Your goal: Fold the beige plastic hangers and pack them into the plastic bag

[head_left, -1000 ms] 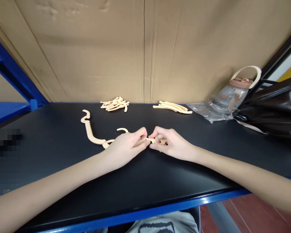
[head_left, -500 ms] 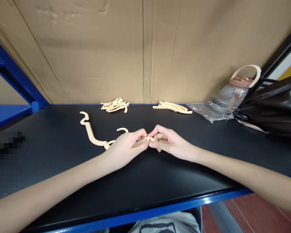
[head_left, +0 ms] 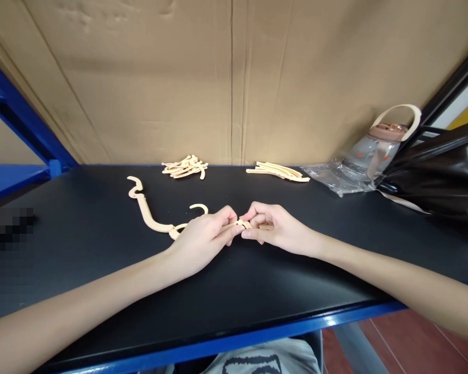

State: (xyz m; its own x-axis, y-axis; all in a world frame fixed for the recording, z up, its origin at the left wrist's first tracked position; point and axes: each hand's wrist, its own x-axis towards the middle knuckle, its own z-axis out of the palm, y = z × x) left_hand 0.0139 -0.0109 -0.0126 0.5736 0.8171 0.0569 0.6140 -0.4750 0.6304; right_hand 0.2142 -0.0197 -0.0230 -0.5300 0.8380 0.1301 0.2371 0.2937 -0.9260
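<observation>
My left hand (head_left: pixel 205 231) and my right hand (head_left: pixel 278 228) meet near the middle of the black table. Both are closed in a pinch around cream plastic hanger pieces (head_left: pixel 240 223), one at each side of a small joint. Fingers cover most of these pieces; a thin end shows inside my right palm. Beside and partly behind my left hand lies a cream folding hanger (head_left: pixel 146 210), with a curved arm and a hook at its upper end. Another cream hook (head_left: pixel 198 208) curves out just above the left knuckles; where it connects is hidden.
Near the cardboard wall (head_left: pixel 140 78) lie a pile of small cream hook pieces (head_left: pixel 185 167) and a stack of long cream arms (head_left: pixel 278 171). At right stand a clear water bottle (head_left: pixel 374 150), a crumpled plastic bag (head_left: pixel 327 176) and a black bag (head_left: pixel 437 176). A blue edge (head_left: pixel 218 345) borders the table.
Both hands stay at the same spot, with fingers shifting slightly around the joint. The hanger piece between them has turned a little. The view has moved very slightly.
</observation>
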